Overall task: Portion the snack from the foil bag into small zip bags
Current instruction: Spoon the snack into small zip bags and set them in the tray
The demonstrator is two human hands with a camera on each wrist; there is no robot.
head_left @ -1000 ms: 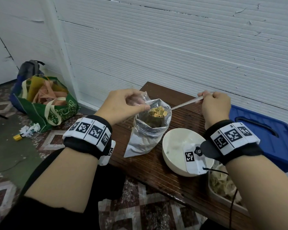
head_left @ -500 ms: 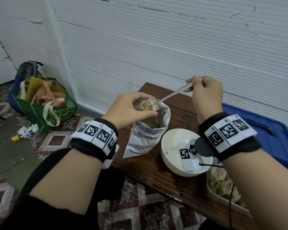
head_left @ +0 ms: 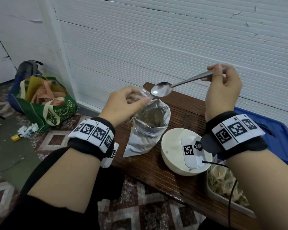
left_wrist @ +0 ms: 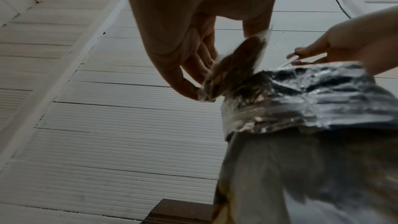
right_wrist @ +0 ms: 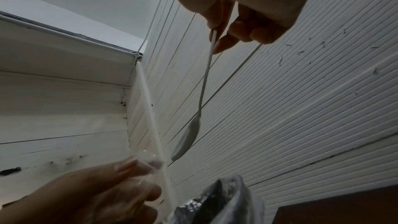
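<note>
Pale lettering printed on green tote bag (head_left: 56, 112), too distorted to be read. Square black-and-white coded markers carried on both wristbands (head_left: 93, 131) and on white device (head_left: 189, 150); tiny characters beside markers, illegible. No brand names readable.

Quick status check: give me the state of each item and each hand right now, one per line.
foil bag: open, standing on the table, snack inside.
small zip bag: open, held up, some snack inside.
spoon: empty, lifted above the foil bag.
white bowl: upright; contents partly hidden.
tray: holds filled bags, partly cut off.
left hand: pinches the small zip bag.
right hand: grips the spoon handle.
</note>
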